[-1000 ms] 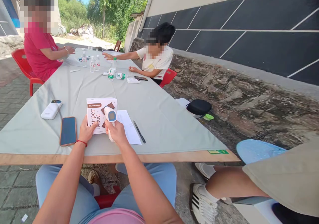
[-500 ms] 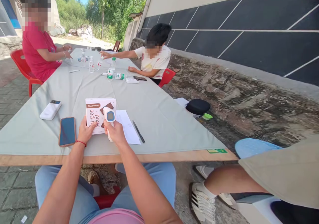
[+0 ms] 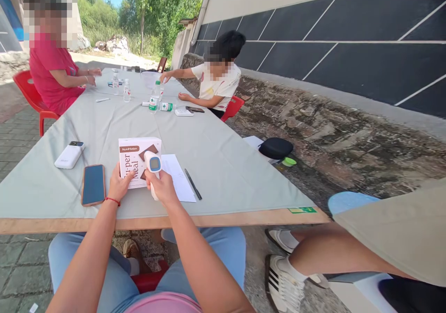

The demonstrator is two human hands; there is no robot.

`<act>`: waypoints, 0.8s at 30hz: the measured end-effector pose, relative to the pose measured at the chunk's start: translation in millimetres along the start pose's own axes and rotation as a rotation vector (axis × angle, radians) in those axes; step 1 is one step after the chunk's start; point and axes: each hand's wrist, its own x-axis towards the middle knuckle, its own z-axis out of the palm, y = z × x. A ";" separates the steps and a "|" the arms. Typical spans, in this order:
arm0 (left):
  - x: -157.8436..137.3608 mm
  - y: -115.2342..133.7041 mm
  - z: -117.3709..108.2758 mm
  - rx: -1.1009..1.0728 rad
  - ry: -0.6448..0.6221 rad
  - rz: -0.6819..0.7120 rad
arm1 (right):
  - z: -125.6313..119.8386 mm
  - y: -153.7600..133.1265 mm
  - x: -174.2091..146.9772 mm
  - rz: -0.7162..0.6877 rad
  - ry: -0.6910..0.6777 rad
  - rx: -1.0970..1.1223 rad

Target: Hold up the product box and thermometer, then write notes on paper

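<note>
My left hand (image 3: 120, 182) grips the lower left side of a white and brown meal box (image 3: 129, 154), thumb across its front. In my right hand (image 3: 163, 185) is a white infrared thermometer (image 3: 152, 160), its fingers wrapped round the handle. The thermometer's small grey screen faces me, and its head overlaps the right part of the box. A printed paper sheet (image 3: 177, 178) lies on the table just right of the box, with a black pen (image 3: 193, 184) along its edge. Left of my left hand rests a phone (image 3: 93, 185) in an orange-brown case.
A white power bank (image 3: 69, 155) lies at the left on the grey tablecloth (image 3: 230, 173). Farther off are a green-capped bottle (image 3: 154, 100), a bottle on its side (image 3: 165, 107) and clear bottles. Two people sit at the far sides; another person's leg (image 3: 334, 252) is at right.
The person at the far right has drawn a clear bottle toward themselves, beside the green-capped one. My hands, the box and the thermometer stay nearly the same.
</note>
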 end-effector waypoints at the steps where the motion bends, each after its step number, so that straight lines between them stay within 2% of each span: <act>1: 0.0 -0.2 0.1 -0.001 0.000 -0.005 | -1.5 1.0 -1.1 -0.006 0.002 0.002; 6: -0.5 4.1 0.3 -0.033 -0.009 -0.005 | -14.3 4.3 -7.0 -0.051 0.029 -0.026; 10: -1.1 7.8 -0.7 -0.042 -0.003 -0.016 | -25.6 2.1 -13.0 -0.033 0.048 -0.034; 15: 0.1 10.3 -3.4 -0.031 0.069 0.013 | -38.6 -1.5 -22.3 -0.006 0.060 -0.002; 18: 2.8 6.4 -4.8 -0.005 0.156 0.035 | -47.5 -1.5 -26.3 -0.018 0.082 -0.016; 24: 8.4 -12.3 -6.5 0.087 0.453 0.009 | -68.6 -2.1 -28.0 -0.020 0.176 0.023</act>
